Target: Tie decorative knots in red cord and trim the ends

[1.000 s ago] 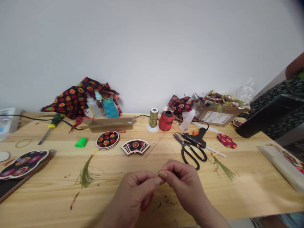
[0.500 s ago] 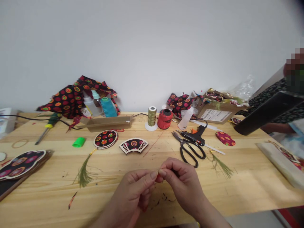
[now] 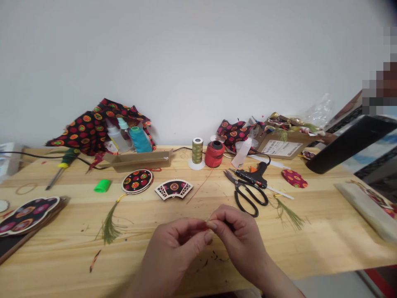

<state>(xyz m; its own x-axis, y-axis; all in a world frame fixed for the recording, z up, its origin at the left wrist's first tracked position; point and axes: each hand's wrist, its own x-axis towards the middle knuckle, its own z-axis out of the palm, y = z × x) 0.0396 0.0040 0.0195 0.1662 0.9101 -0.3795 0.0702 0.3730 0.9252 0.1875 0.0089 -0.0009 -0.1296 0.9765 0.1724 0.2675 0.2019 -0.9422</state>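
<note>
A thin strand (image 3: 207, 219) is pinched between the fingertips of both hands, over the wooden table (image 3: 325, 236) and near its front edge. The left hand (image 3: 173, 248) and right hand (image 3: 238, 244) curl toward each other, with the thumbs and forefingers pressed together on it. What the strand is made of is too small to tell. Dark clippings (image 3: 214, 257) lie on the wood just below the hands.

Beyond the right hand lie scissors (image 3: 248, 198), with a glue gun (image 3: 256, 179) just behind them and a feather tassel (image 3: 288, 216) off to the right. Beyond the left hand lie a fan-shaped ornament (image 3: 173, 189) and a round ornament (image 3: 137, 181), with a second tassel (image 3: 108, 227) trailing from the round one. Nothing stands between the hands and these pieces. Farther back stand a red spool (image 3: 214, 154), an olive spool (image 3: 197, 151) and a cardboard tray (image 3: 138, 160). Patterned cloth (image 3: 87, 128) is heaped against the wall (image 3: 198, 62).
</note>
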